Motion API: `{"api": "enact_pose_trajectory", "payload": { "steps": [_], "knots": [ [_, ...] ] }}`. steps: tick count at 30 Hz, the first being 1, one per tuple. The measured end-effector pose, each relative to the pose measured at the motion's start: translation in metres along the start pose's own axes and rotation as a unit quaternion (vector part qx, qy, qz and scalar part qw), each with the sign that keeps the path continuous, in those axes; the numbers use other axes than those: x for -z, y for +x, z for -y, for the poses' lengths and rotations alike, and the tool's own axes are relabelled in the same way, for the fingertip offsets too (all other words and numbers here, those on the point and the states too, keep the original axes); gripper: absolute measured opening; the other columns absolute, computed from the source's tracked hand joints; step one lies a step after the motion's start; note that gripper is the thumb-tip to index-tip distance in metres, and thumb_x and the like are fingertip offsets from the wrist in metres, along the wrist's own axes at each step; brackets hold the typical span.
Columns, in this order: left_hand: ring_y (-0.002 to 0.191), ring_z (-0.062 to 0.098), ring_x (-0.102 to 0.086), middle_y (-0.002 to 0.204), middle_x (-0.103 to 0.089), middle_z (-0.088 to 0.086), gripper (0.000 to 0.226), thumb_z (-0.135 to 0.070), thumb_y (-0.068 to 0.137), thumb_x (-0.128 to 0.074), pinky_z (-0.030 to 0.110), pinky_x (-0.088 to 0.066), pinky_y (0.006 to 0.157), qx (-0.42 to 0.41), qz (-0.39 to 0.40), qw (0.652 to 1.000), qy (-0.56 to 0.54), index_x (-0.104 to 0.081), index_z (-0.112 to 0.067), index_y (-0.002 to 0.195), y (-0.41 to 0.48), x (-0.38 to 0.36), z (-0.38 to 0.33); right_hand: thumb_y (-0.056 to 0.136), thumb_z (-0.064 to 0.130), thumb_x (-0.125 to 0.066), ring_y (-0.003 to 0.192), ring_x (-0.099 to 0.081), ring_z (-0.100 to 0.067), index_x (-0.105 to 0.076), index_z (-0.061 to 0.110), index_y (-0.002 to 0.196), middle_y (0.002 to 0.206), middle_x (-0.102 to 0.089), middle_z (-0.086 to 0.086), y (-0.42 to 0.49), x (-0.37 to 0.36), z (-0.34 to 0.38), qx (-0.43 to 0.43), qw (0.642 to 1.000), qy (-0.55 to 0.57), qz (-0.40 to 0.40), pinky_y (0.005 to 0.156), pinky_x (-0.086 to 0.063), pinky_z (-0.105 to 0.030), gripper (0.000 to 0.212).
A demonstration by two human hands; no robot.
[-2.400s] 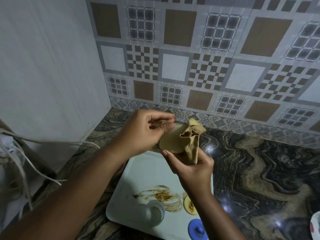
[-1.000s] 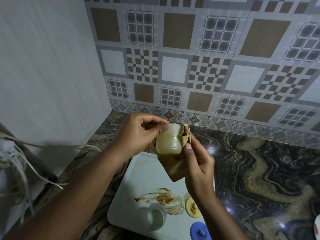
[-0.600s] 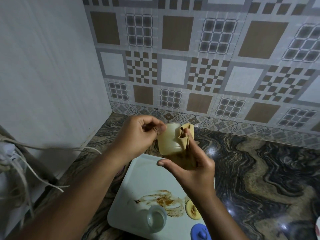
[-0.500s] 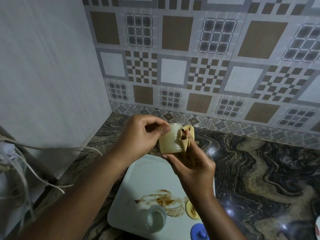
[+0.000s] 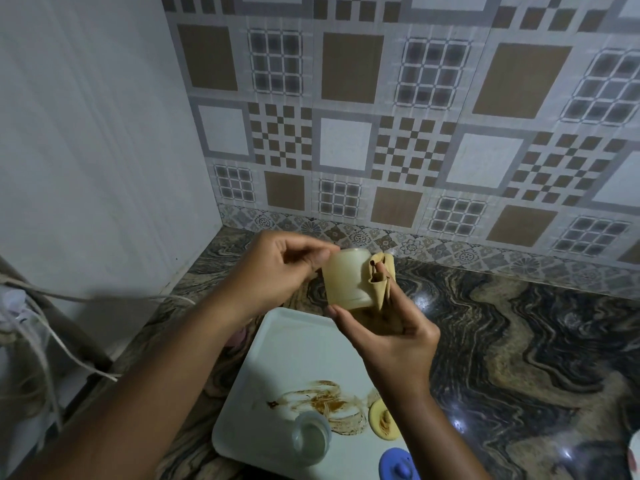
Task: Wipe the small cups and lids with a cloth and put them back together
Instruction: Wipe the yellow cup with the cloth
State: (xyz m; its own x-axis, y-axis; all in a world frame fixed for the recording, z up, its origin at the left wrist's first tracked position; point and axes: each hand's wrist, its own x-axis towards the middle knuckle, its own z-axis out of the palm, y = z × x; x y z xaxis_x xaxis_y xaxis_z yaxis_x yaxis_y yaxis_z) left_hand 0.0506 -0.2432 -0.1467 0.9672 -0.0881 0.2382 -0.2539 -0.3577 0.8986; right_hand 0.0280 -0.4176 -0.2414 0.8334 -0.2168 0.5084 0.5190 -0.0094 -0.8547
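1. my left hand (image 5: 277,271) pinches the rim of the small cup (image 5: 346,278) with its thumb and curled fingers.
2. the cup is up in the air, over the far end of the white tray (image 5: 294,341).
3. my right hand (image 5: 391,337) grips the tan cloth (image 5: 379,282) and holds it on the cup's side. its thumb tip is at the cup's bottom edge.
4. a clear cup (image 5: 310,439) sits on the tray by a brown smear (image 5: 325,405). a yellow lid (image 5: 382,420) lies just right of the smear.
5. a blue lid (image 5: 398,465) peeks in at the bottom edge.
6. the tray lies on the dark swirly counter (image 5: 519,341).
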Motion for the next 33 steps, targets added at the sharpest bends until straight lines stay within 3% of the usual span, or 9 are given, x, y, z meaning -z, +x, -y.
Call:
{"api": "enact_pose_trajectory", "payload": {
  "steps": [4,7,10,15,20,23,27,30,33],
  "knots": [
    [0.092,0.021,-0.073,0.092,-0.076,0.002,0.013,-0.01,0.085,-0.071,0.036,-0.061,0.076,0.049,0.012,0.997,-0.066,-0.077,-0.019,0.094,0.002,-0.003,0.003,0.068,0.027,-0.094,0.092,-0.076,-0.025,-0.065,0.003,0.132,0.11,-0.077,-0.011,0.003,-0.002,0.002,0.008,1.0,-0.005,0.012,0.079,-0.063,-0.051,0.075],
    [0.088,0.002,-0.07,0.089,-0.076,-0.011,0.012,-0.021,0.084,-0.074,0.023,-0.058,0.078,-0.016,-0.006,0.999,0.037,-0.077,-0.027,0.094,0.001,-0.008,-0.004,0.071,0.041,-0.088,0.094,-0.074,-0.01,-0.061,0.001,0.134,0.114,-0.073,0.003,0.001,-0.003,0.0,0.115,0.984,-0.136,0.022,0.082,-0.061,-0.03,0.079],
    [0.094,-0.009,-0.066,0.101,-0.074,-0.015,0.025,-0.027,0.083,-0.075,0.01,-0.052,0.079,-0.045,-0.026,0.997,0.064,-0.076,-0.024,0.108,-0.003,-0.013,-0.015,0.07,0.04,-0.089,0.096,-0.072,-0.003,-0.058,0.002,0.136,0.116,-0.071,0.012,0.001,-0.001,-0.003,0.096,0.989,-0.11,0.014,0.084,-0.06,-0.025,0.083],
    [0.102,0.004,-0.068,0.105,-0.075,-0.011,0.023,-0.012,0.088,-0.069,0.025,-0.059,0.079,-0.017,0.002,1.0,-0.013,-0.075,-0.024,0.107,0.0,-0.003,-0.01,0.068,0.018,-0.093,0.094,-0.077,-0.024,-0.061,0.005,0.134,0.11,-0.078,0.0,0.004,0.001,-0.003,0.04,0.999,-0.008,0.003,0.08,-0.064,-0.046,0.075],
    [0.095,0.0,-0.069,0.101,-0.076,-0.012,0.023,-0.029,0.08,-0.076,0.026,-0.059,0.08,-0.041,0.016,0.998,0.036,-0.076,-0.03,0.103,-0.001,-0.01,-0.019,0.076,0.041,-0.083,0.095,-0.068,0.005,-0.053,-0.001,0.136,0.118,-0.062,0.02,0.008,0.003,0.001,0.156,0.976,-0.145,0.037,0.086,-0.057,-0.018,0.079],
    [0.094,-0.003,-0.068,0.102,-0.075,-0.012,0.034,-0.038,0.078,-0.074,0.018,-0.056,0.08,-0.066,-0.01,0.997,0.048,-0.075,-0.024,0.109,-0.003,-0.012,-0.024,0.077,0.039,-0.086,0.093,-0.071,-0.005,-0.055,0.003,0.14,0.115,-0.072,0.011,0.008,0.003,-0.002,0.091,0.992,-0.081,0.015,0.084,-0.062,-0.037,0.079],
    [0.094,0.01,-0.072,0.1,-0.077,-0.005,0.021,-0.009,0.086,-0.069,0.028,-0.06,0.079,-0.016,0.024,0.999,-0.029,-0.076,-0.015,0.105,0.002,0.002,-0.019,0.066,0.018,-0.096,0.097,-0.076,-0.033,-0.06,-0.002,0.136,0.112,-0.076,-0.015,0.008,0.006,-0.003,0.018,1.0,0.011,0.023,0.079,-0.063,-0.055,0.082],
    [0.084,0.015,-0.074,0.09,-0.077,-0.002,0.018,-0.005,0.083,-0.072,0.029,-0.061,0.071,0.009,0.049,0.998,-0.042,-0.075,-0.016,0.097,0.004,0.004,-0.019,0.072,0.035,-0.089,0.097,-0.075,-0.016,-0.057,0.001,0.138,0.115,-0.074,0.009,0.009,0.006,0.004,0.073,0.995,-0.059,0.03,0.084,-0.063,-0.037,0.081],
    [0.083,0.007,-0.071,0.088,-0.076,-0.01,0.016,-0.02,0.081,-0.078,0.023,-0.059,0.074,-0.046,0.042,0.996,0.06,-0.077,-0.023,0.097,0.0,-0.006,-0.024,0.083,0.055,-0.076,0.092,-0.068,0.002,-0.053,-0.001,0.137,0.115,-0.066,0.015,0.006,0.003,0.006,0.145,0.979,-0.138,0.035,0.082,-0.059,-0.021,0.082]
  ]
}}
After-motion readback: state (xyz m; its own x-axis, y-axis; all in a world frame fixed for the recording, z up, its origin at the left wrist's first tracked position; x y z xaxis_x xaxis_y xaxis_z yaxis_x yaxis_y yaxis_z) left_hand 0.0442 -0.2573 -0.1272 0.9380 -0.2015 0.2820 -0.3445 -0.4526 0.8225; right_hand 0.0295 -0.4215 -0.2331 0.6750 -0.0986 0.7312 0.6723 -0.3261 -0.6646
